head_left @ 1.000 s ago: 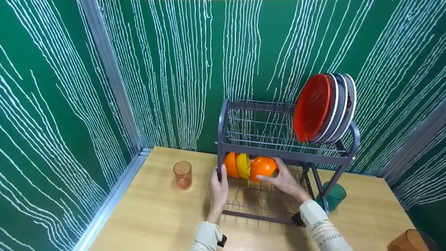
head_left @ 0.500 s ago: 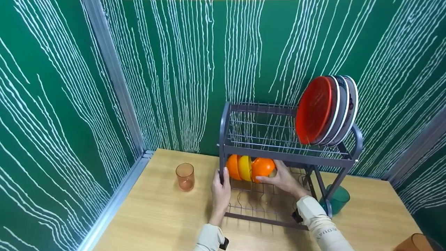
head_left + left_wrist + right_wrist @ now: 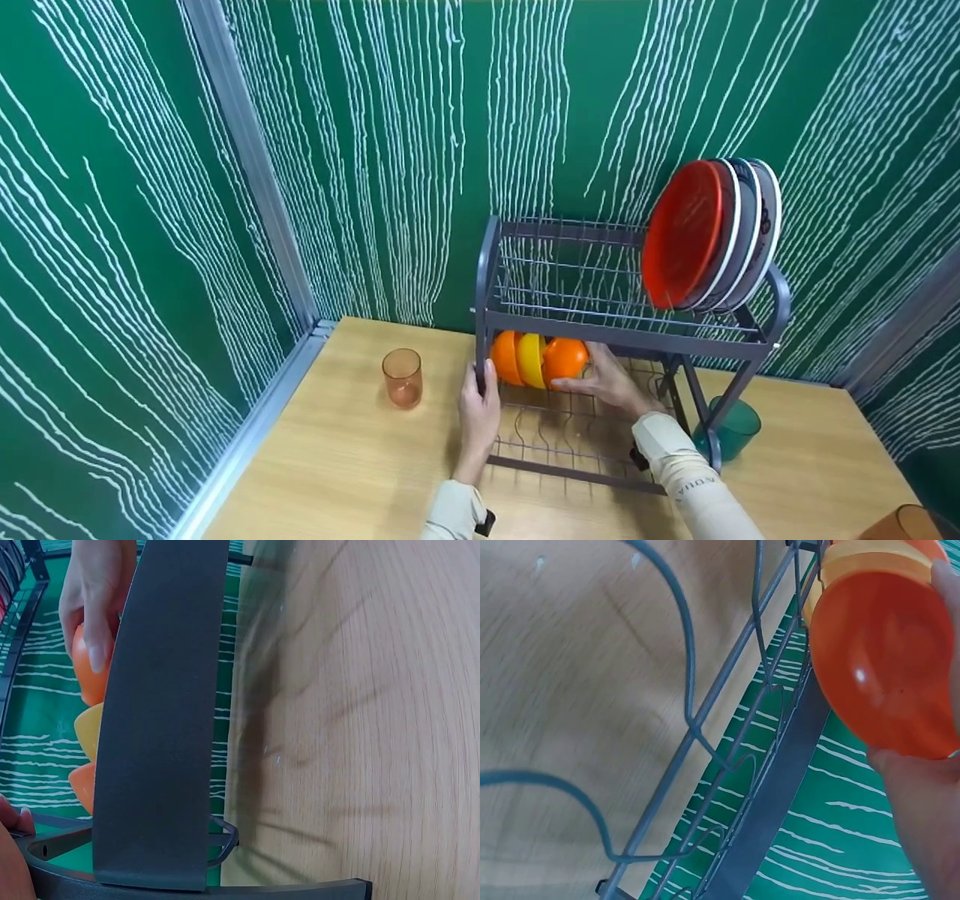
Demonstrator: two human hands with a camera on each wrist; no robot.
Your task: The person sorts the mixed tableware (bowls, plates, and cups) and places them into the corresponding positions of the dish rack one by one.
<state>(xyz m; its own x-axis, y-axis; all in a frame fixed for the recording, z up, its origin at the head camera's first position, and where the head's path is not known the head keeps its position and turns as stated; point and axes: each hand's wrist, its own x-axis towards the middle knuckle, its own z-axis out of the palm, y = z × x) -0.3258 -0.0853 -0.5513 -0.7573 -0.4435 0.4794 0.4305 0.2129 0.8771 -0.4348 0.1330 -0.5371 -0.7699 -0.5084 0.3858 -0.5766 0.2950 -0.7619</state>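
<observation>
On the lower tier of a grey two-tier dish rack (image 3: 622,328), an orange bowl (image 3: 506,358), a yellow bowl (image 3: 531,361) and a second orange bowl (image 3: 565,360) stand on edge in a row. My right hand (image 3: 611,381) holds the rim of that second orange bowl (image 3: 885,660), thumb and fingers on opposite sides, close against the yellow one (image 3: 88,729). My left hand (image 3: 480,405) grips the rack's left front upright, left of the row. In the left wrist view only part of the left hand (image 3: 15,840) shows at the frame.
A red plate (image 3: 681,234) and several white-rimmed plates (image 3: 761,232) stand at the right of the upper tier. An orange-tinted cup (image 3: 403,379) is left of the rack, a green cup (image 3: 731,429) right of it. Another orange cup (image 3: 900,525) sits at the bottom right corner.
The right hand has moved the second orange bowl slightly left, nearer the yellow bowl and more on edge. The left hand keeps its grip on the upright. The whole view shifts slightly.
</observation>
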